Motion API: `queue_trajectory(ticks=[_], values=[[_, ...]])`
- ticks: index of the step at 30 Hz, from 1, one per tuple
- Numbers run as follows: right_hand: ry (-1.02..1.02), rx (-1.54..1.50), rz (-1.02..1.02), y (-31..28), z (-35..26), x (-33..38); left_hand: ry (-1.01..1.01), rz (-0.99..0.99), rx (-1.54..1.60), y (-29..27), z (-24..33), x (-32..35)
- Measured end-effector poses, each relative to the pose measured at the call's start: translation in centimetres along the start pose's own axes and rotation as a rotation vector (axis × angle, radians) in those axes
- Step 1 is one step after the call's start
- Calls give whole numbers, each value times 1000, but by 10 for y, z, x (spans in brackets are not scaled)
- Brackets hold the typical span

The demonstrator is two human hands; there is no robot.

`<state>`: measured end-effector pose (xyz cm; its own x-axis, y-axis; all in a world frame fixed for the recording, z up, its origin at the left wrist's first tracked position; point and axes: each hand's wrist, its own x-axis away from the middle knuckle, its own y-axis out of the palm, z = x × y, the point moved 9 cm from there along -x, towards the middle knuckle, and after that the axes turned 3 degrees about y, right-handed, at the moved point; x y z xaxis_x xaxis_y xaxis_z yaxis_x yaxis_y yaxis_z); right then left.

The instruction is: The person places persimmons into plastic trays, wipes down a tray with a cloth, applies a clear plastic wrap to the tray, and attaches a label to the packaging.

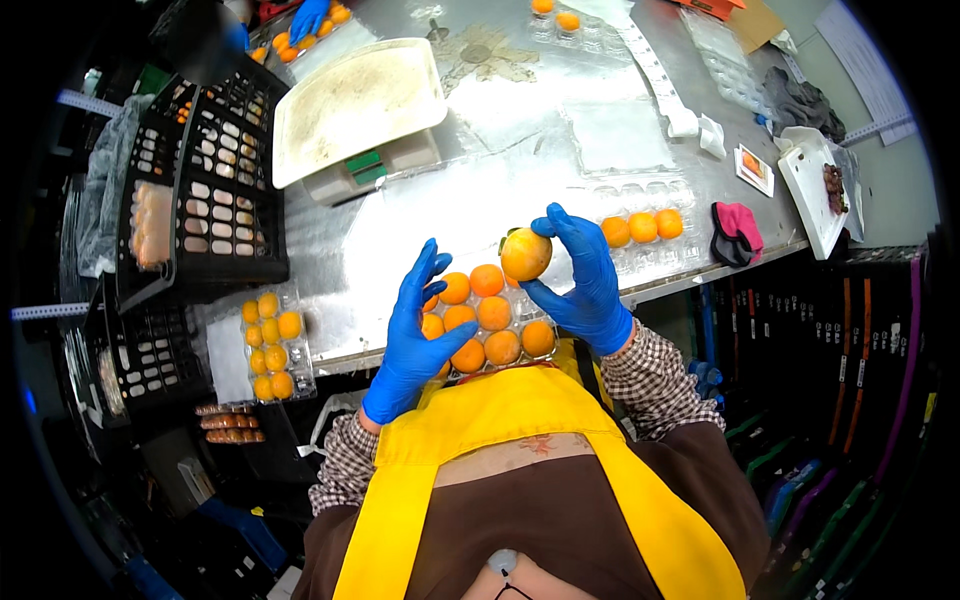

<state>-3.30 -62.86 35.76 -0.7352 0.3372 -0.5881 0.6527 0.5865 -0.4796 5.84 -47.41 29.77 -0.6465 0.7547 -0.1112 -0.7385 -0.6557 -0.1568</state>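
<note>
My right hand (585, 290), in a blue glove, grips a round yellow-orange fruit (526, 254) between thumb and fingertips. A bit of green shows at that fruit's left edge; its exact kind I cannot tell. Below it, close against my yellow apron, lies a clear moulded tray (519, 322) filled with rows of similar orange fruit (494, 313). My left hand (410, 335), gloved in blue too, is open over the tray's left side, thumb and fingers apart. It hides some of the fruit there.
A weighing scale (360, 110) with a large pale pan stands beyond my left hand. Black crates (225, 180) flank it. Another filled tray (268, 345) sits at left; a partly filled one (640, 205) lies at right, near a pink-and-black cloth item (737, 235). A co-worker's blue-gloved hand (308, 18) is far left.
</note>
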Motion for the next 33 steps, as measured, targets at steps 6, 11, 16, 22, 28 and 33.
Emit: queue_trajectory(ticks=[6, 11, 16, 22, 28, 33], values=[[144, 27, -90, -15, 60, -19, -95, 177, -10, -23, -27, 5], [345, 18, 49, -56, 203, -61, -259, 558, -385, -100, -79, 62], [369, 216, 147, -83, 341, -128, -305, 688, -827, -131, -116, 126], [372, 379, 48, -69, 413, -211, -439, 562, -1175, -105, -109, 117], [413, 452, -281, -22, 460, -244, -485, 563, -1151, -100, -106, 116], [376, 489, -402, -8, 484, -252, -490, 536, -1163, -97, -104, 111]])
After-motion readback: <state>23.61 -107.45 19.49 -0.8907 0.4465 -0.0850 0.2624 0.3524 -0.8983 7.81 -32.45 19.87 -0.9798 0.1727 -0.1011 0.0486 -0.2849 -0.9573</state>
